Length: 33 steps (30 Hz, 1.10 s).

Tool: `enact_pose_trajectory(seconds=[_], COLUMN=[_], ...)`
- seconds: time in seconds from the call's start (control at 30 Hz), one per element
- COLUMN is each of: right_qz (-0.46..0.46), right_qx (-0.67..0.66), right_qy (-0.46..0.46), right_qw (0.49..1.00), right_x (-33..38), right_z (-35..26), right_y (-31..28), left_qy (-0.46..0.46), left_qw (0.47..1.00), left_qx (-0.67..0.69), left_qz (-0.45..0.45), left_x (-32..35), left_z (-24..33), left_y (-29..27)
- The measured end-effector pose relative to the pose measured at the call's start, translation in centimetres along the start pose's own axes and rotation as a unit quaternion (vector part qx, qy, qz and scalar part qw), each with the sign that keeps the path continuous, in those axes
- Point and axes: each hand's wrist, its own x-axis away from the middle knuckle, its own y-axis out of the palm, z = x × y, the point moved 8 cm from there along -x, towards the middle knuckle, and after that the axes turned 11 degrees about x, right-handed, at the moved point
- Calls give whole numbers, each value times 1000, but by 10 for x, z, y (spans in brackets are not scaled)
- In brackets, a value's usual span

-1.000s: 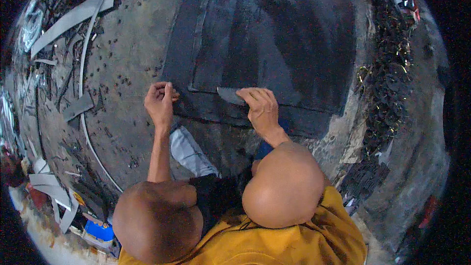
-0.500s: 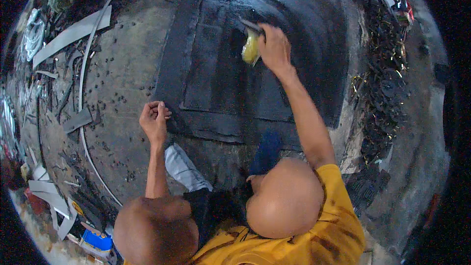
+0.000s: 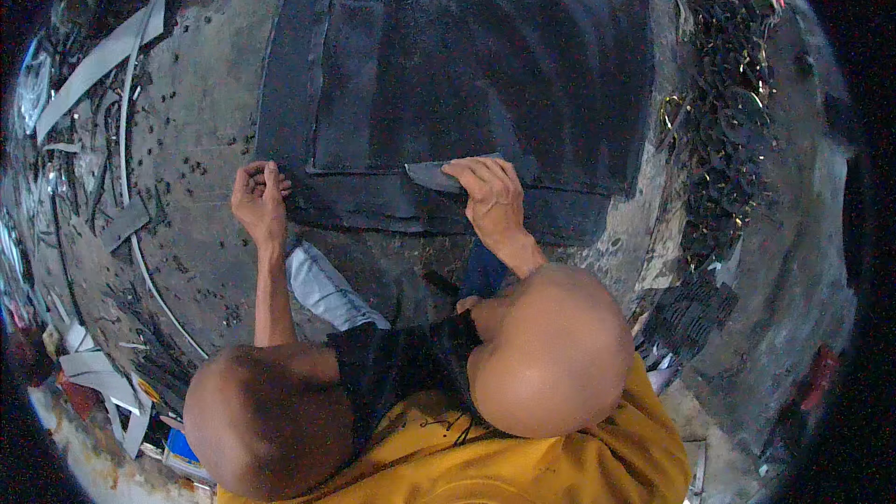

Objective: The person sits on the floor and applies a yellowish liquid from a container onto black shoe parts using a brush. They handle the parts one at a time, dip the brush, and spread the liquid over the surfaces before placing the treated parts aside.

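Note:
My right hand (image 3: 487, 201) grips a grey flat scraper (image 3: 431, 175), its blade pointing left. The blade lies low over the near edge of a smaller black sheet (image 3: 448, 65), which rests on a larger black sheet (image 3: 373, 208). The upper sheet has shiny, wet-looking streaks toward its far end. Just left of the sheets, my left hand (image 3: 260, 191) hovers with its fingers curled in and the thumb against the index finger. Nothing shows in it.
Grey strips (image 3: 103, 65) and a long thin bent strip (image 3: 128, 131) lie on the concrete floor at left, among small dark bits. A heap of black offcuts (image 3: 733, 131) lines the right side. My bare knees (image 3: 560, 355) and feet (image 3: 327, 285) are close by.
My right hand has drawn the scraper toward me, from mid-sheet to the near edge. The yellow, see-through lump seen by the blade no longer shows. The view has shifted a little.

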Motion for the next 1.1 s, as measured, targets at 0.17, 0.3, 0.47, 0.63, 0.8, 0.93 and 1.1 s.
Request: enact_pose_trajectory(seconds=[0.17, 0.3, 0.47, 0.63, 0.8, 0.93, 1.1], right_qz=[-33, -4, 51, 50, 11, -16, -77], right_qx=[-195, -471, 66, -30, 7, 36, -44], right_qy=[242, 284, -39, -228, -173, -77, 63], right_qw=[950, 835, 996, 972, 985, 996, 994], right_x=[-12, -49, -121, -169, -37, 36, 52], right_z=[44, 98, 105, 95, 105, 95, 110], right_y=[-29, -30, -31, -32, -13, -27, -42], left_qy=[4, 12, 43, 4, 37, 62, 96], left_qw=[1000, 1000, 999, 1000, 997, 992, 984], left_qx=[-5, -13, -18, -28, -66, -110, -149], left_qz=[2, 4, 0, 11, 20, 25, 32], left_x=[1, 3, -4, -3, 4, 5, 3], left_z=[-1, -3, 2, -11, -6, 3, 9], left_y=[-7, -8, -1, 0, -6, -3, 11])
